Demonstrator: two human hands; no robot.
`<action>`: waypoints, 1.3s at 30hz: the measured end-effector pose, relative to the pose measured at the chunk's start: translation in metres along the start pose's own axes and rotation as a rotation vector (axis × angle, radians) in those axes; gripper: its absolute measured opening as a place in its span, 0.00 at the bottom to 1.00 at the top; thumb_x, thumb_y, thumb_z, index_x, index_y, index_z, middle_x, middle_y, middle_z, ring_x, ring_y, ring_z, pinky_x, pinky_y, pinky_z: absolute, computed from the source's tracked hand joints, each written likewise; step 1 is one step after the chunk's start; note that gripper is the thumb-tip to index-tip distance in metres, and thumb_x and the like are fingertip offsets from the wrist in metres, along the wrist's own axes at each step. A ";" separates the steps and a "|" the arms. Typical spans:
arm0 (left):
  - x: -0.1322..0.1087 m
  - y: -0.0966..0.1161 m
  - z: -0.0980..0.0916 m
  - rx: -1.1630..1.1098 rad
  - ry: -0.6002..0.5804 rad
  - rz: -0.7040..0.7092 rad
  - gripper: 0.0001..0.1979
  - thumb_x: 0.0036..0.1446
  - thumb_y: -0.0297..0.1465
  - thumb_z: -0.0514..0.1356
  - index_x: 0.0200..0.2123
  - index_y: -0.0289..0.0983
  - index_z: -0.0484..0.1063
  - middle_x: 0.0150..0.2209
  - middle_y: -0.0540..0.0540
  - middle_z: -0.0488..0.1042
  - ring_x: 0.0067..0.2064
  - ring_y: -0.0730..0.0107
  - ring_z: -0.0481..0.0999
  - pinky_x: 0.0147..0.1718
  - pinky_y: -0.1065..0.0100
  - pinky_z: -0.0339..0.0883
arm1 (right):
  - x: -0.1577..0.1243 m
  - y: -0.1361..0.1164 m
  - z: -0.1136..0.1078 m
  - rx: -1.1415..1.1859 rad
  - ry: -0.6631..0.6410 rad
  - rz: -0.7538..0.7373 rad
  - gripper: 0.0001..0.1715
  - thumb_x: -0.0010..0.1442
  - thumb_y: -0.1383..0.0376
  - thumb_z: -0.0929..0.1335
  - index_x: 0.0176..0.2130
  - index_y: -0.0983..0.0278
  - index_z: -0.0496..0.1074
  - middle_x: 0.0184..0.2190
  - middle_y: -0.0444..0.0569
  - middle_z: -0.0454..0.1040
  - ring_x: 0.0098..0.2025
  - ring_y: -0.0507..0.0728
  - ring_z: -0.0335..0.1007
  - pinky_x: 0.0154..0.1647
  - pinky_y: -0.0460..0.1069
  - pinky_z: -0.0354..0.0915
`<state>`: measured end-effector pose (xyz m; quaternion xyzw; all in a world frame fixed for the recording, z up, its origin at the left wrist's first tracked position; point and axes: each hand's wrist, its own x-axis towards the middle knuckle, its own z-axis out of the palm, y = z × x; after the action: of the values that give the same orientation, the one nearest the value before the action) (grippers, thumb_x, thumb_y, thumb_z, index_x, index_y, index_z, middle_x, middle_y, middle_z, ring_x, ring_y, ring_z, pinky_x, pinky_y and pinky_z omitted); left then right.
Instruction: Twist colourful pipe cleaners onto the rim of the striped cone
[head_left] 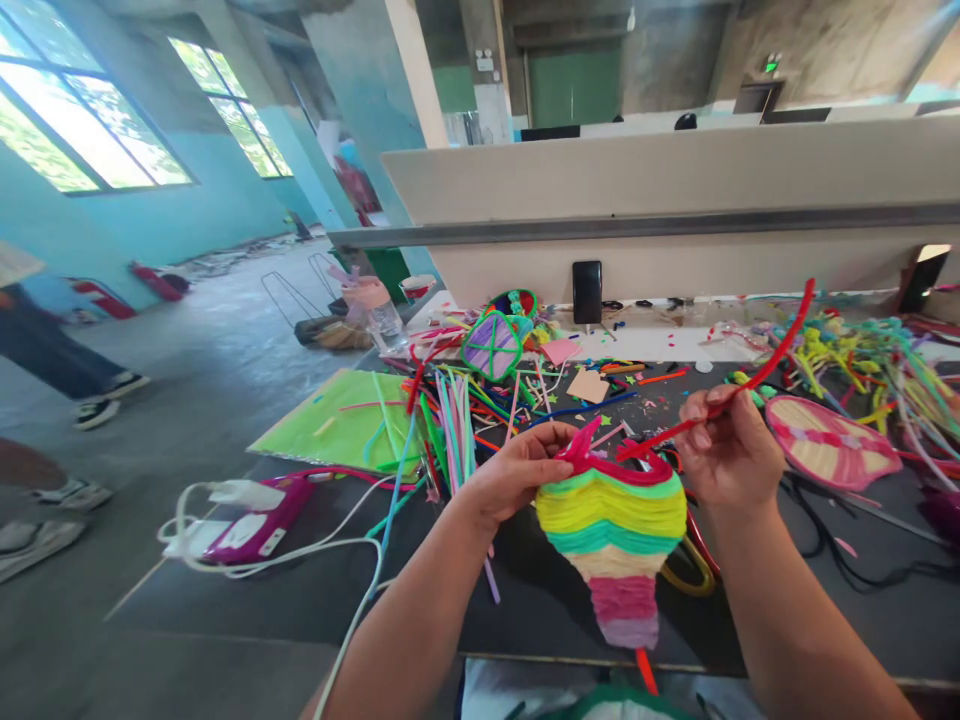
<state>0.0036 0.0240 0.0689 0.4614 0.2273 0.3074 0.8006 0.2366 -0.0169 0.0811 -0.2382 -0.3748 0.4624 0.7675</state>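
My left hand pinches the upper left edge of a striped craft piece made of pipe cleaners. Its bands run from dark pink at the top through green, yellow, teal, cream and rose to pale lilac at the narrow bottom. In my right hand, thumb and fingers are closed on a red pipe cleaner, whose far end sticks up to the right. Its lower end reaches the top edge of the striped piece; whether it is attached there I cannot tell. An orange-red strip hangs below the piece.
Pipe cleaners lie bundled left of centre, beside a green sheet. A purple power strip with white cables sits at left. A black phone leans on the divider. A pink-and-cream oval piece lies at right. Another person's legs show far left.
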 end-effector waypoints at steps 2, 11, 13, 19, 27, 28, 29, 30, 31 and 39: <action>0.000 0.000 0.002 -0.006 -0.008 -0.021 0.21 0.42 0.28 0.69 0.42 0.35 0.72 0.37 0.45 0.77 0.37 0.67 0.77 0.42 0.66 0.68 | -0.001 0.000 0.003 -0.020 -0.013 -0.032 0.11 0.60 0.56 0.64 0.31 0.59 0.70 0.25 0.43 0.68 0.18 0.47 0.57 0.16 0.44 0.59; 0.001 0.001 0.001 0.191 -0.013 -0.101 0.16 0.41 0.30 0.70 0.35 0.31 0.76 0.38 0.43 0.77 0.37 0.67 0.76 0.40 0.68 0.67 | -0.003 0.002 0.007 -0.059 -0.050 -0.063 0.11 0.60 0.56 0.65 0.30 0.58 0.70 0.25 0.43 0.68 0.18 0.48 0.59 0.15 0.44 0.59; 0.001 0.000 -0.001 0.196 -0.008 -0.098 0.14 0.42 0.31 0.70 0.34 0.32 0.76 0.35 0.45 0.77 0.34 0.70 0.75 0.38 0.69 0.67 | -0.002 0.001 0.006 -0.058 -0.057 -0.064 0.11 0.59 0.56 0.65 0.30 0.58 0.70 0.25 0.43 0.68 0.17 0.48 0.59 0.15 0.44 0.59; -0.001 -0.003 -0.003 0.176 0.022 -0.112 0.15 0.40 0.33 0.70 0.32 0.34 0.74 0.30 0.48 0.75 0.30 0.73 0.73 0.33 0.70 0.65 | -0.002 0.002 0.006 -0.112 -0.088 -0.097 0.12 0.61 0.56 0.64 0.30 0.58 0.71 0.25 0.43 0.69 0.17 0.48 0.60 0.15 0.45 0.60; -0.003 -0.004 -0.001 0.108 -0.008 -0.157 0.15 0.42 0.33 0.70 0.34 0.33 0.73 0.32 0.45 0.77 0.32 0.68 0.76 0.35 0.67 0.68 | -0.030 -0.014 0.008 -0.241 -0.142 -0.172 0.15 0.63 0.59 0.61 0.32 0.61 0.73 0.29 0.48 0.72 0.21 0.51 0.66 0.19 0.48 0.63; -0.004 -0.004 -0.001 0.110 -0.015 -0.155 0.15 0.43 0.33 0.69 0.34 0.33 0.73 0.32 0.44 0.77 0.33 0.67 0.76 0.36 0.67 0.68 | -0.035 -0.017 0.007 -0.256 -0.144 -0.183 0.15 0.63 0.59 0.61 0.32 0.61 0.74 0.30 0.49 0.72 0.21 0.52 0.67 0.19 0.48 0.64; -0.004 -0.004 -0.001 0.111 -0.020 -0.152 0.15 0.43 0.33 0.69 0.34 0.33 0.73 0.33 0.44 0.77 0.33 0.67 0.76 0.36 0.67 0.68 | -0.040 -0.019 0.006 -0.269 -0.144 -0.193 0.15 0.63 0.60 0.61 0.32 0.61 0.74 0.30 0.50 0.72 0.22 0.53 0.68 0.20 0.49 0.64; -0.005 -0.004 -0.001 0.111 -0.021 -0.150 0.15 0.43 0.33 0.69 0.35 0.33 0.74 0.33 0.44 0.77 0.33 0.67 0.76 0.36 0.67 0.68 | -0.044 -0.020 0.005 -0.282 -0.139 -0.203 0.15 0.63 0.60 0.61 0.32 0.61 0.74 0.30 0.50 0.72 0.23 0.53 0.68 0.20 0.50 0.65; -0.005 -0.004 -0.001 0.110 -0.018 -0.149 0.15 0.42 0.33 0.69 0.35 0.33 0.74 0.33 0.44 0.77 0.33 0.67 0.76 0.36 0.67 0.68 | -0.048 -0.021 0.004 -0.295 -0.132 -0.215 0.15 0.63 0.60 0.61 0.33 0.61 0.74 0.31 0.51 0.72 0.24 0.54 0.69 0.21 0.50 0.66; -0.005 -0.005 -0.002 0.138 -0.066 -0.113 0.15 0.44 0.33 0.69 0.36 0.33 0.75 0.33 0.44 0.77 0.32 0.69 0.76 0.35 0.69 0.67 | -0.067 -0.015 0.001 -0.404 -0.082 -0.279 0.12 0.63 0.64 0.62 0.35 0.61 0.75 0.34 0.52 0.74 0.29 0.55 0.72 0.28 0.53 0.69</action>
<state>0.0002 0.0197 0.0635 0.5116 0.2473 0.2301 0.7901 0.2240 -0.0828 0.0688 -0.3137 -0.5197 0.2771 0.7448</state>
